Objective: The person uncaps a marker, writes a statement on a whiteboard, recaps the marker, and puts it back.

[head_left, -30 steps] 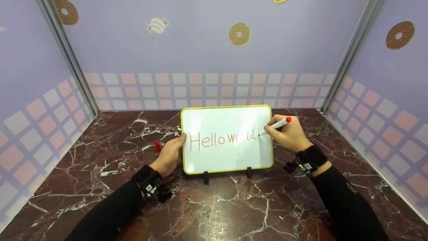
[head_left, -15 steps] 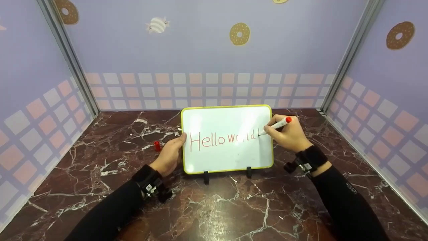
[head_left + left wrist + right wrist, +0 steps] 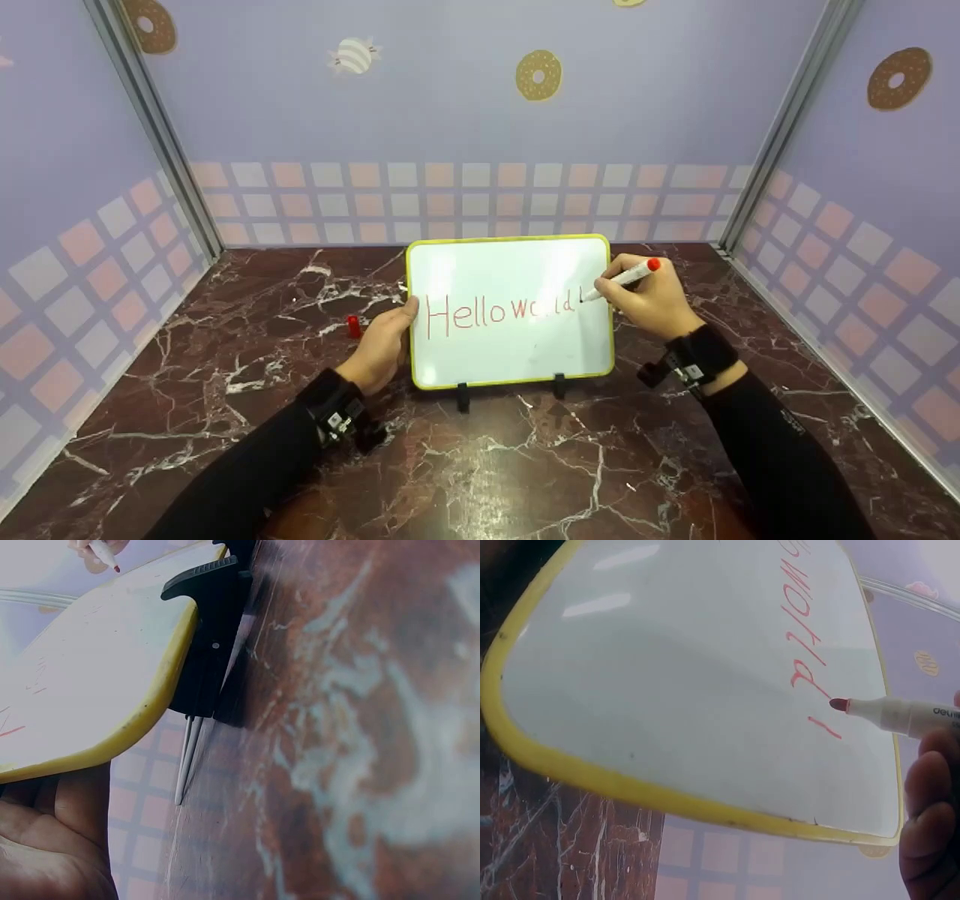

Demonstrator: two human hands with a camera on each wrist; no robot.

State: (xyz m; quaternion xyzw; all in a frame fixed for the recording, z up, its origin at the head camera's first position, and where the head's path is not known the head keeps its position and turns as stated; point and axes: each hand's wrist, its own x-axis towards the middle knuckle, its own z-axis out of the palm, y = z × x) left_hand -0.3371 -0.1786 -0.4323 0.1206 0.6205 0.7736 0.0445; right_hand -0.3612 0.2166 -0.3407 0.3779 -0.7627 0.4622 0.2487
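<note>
A yellow-framed whiteboard stands on a small black stand, with red handwriting reading "Hello world" and a short upright stroke after it. My left hand grips the board's left edge, thumb at the front and the other fingers behind it, largely hidden. At the right edge, my right hand pinches a white marker with a red end. In the right wrist view the red tip of the marker is by the last letter and the stroke; whether it touches the board I cannot tell.
A red marker cap is on the dark marbled tabletop, left of the board. Purple walls with pink and white squares enclose the table at the back and both sides.
My right hand and the marker have shifted slightly to the right, with the marker's red end a little higher. The left hand and whiteboard look unmoved.
</note>
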